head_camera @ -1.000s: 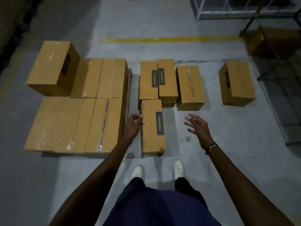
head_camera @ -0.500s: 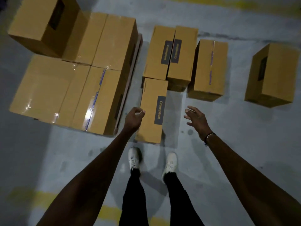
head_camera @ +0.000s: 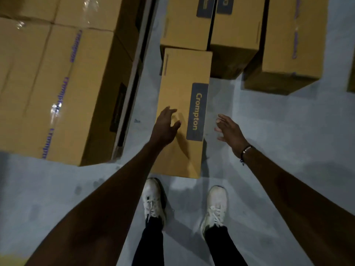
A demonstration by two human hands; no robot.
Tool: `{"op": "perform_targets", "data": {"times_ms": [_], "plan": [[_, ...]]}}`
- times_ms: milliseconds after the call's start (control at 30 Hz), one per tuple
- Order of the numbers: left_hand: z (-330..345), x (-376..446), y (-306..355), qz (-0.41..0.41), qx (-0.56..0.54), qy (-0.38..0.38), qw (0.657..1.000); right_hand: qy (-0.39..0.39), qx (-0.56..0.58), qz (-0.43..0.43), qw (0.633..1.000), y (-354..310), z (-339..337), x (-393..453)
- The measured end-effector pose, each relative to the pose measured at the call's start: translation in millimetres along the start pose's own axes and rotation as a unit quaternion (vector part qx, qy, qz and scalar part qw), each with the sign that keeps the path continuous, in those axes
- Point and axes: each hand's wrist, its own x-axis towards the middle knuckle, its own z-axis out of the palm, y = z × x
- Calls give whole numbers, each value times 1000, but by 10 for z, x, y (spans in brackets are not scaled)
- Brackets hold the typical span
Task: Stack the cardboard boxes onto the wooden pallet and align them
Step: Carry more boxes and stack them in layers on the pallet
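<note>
Head view: the nearest cardboard box (head_camera: 182, 112), long w/ a dark "Crompton" label, lies flat on the grey floor (head_camera: 269, 150) just ahead of the white shoes (head_camera: 153, 200), its far end touching two more floor boxes (head_camera: 211, 29); another box (head_camera: 292, 45) sits to the right, apart from it. Pallet stack (head_camera: 63, 79) is just left, a thin gap between stack and box, w/ a pale strip that looks like the pallet edge (head_camera: 138, 60) showing. Risks, as a judgement: box is long and narrow, so a grab near the near end only could let the far end sag or swing and knock the neighbours; tight gap by the stack could pinch the left-side fingers; a bent-back lift w/ feet this close may cause an awkward heave or a drop on the toes. Grip: left hand (head_camera: 166, 124) is over the box's top near its left edge, fingers spread and relaxed, holding nothing; contact w/ cardboard can't be told. Right hand (head_camera: 228, 129) hovers off the box's right side over the floor, fingers splayed wide, empty, not touching.
</note>
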Motion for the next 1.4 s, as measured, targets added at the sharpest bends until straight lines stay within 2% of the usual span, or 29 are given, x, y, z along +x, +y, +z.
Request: {"op": "perform_targets", "data": {"times_ms": [167, 367, 533, 667, 767, 933, 1133, 1300, 1400], "plan": [[367, 369, -377, 35, 31, -11, 999, -16, -10, 2, 1000, 325, 112, 494], [461, 492, -500, 5, 28, -27, 999, -23, 2, -17, 1000, 388, 346, 671], [354, 455, -536, -12, -5, -22, 1000, -20, -3, -56, 998, 405, 492, 568], [188, 430, -626, -62, -28, -13, 998, -58, -52, -123, 989, 279, 726, 489], [-11, 421, -705, -95, -46, -25, 994, -73, -90, -164, 980, 243, 946, 513], [-187, 434, -863, -98, -51, -53, 992, -61, -125, -184, 973, 335, 1218, 660], [-261, 465, -1040, -119, -88, -53, 988, -20, -141, -150, 978, 505, 1452, 867], [-332, 516, -1262, -110, -93, -47, 988, 42, -123, -66, 989, 762, 1503, 1147], [-344, 560, -1391, -103, -106, -46, 988, 38, -89, -11, 995, 911, 1492, 1256]]}}
